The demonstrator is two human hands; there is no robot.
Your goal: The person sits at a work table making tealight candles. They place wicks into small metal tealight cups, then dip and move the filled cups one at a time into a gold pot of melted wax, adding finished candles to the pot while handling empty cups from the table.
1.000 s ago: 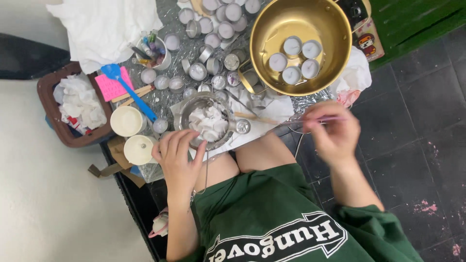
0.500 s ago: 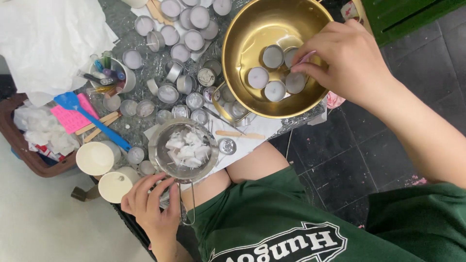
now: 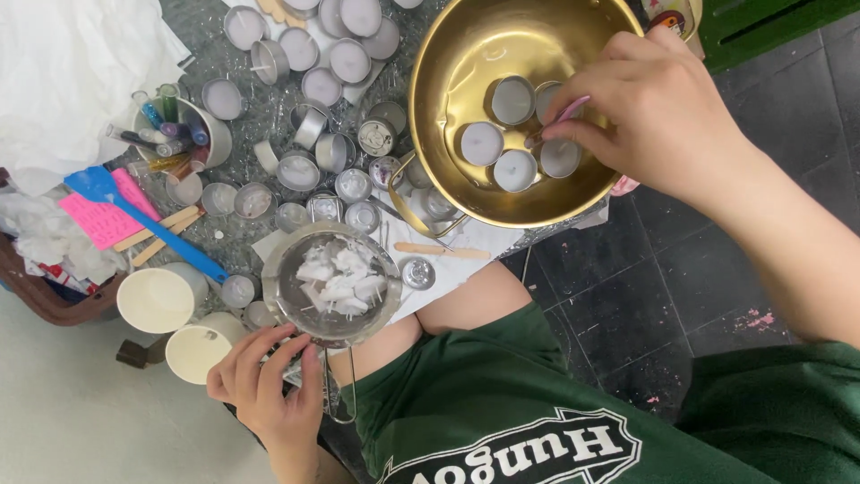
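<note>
My right hand (image 3: 649, 112) reaches into a gold metal pot (image 3: 448, 72) and grips thin pink tweezers (image 3: 557, 118), their tips by the tealight candles (image 3: 484, 143) standing in the pot. My left hand (image 3: 260, 385) rests at the near edge of the low table, fingers on the wire handle (image 3: 339, 394) of a small steel strainer (image 3: 288, 309). The strainer holds broken white wax pieces (image 3: 339, 278).
Many tealight tins (image 3: 296, 170) cover the foil-lined table. A cup of pens (image 3: 170, 130), a blue spatula (image 3: 148, 220), a pink card (image 3: 94, 220), wooden sticks (image 3: 166, 235) and two paper cups (image 3: 159, 300) lie at left. White cloth (image 3: 63, 72) at far left; dark tiled floor (image 3: 681, 269) at right.
My right hand went from above my knee up into the gold pot with the tweezers. My left hand slid from the strainer's rim down to its handle. The view shifted.
</note>
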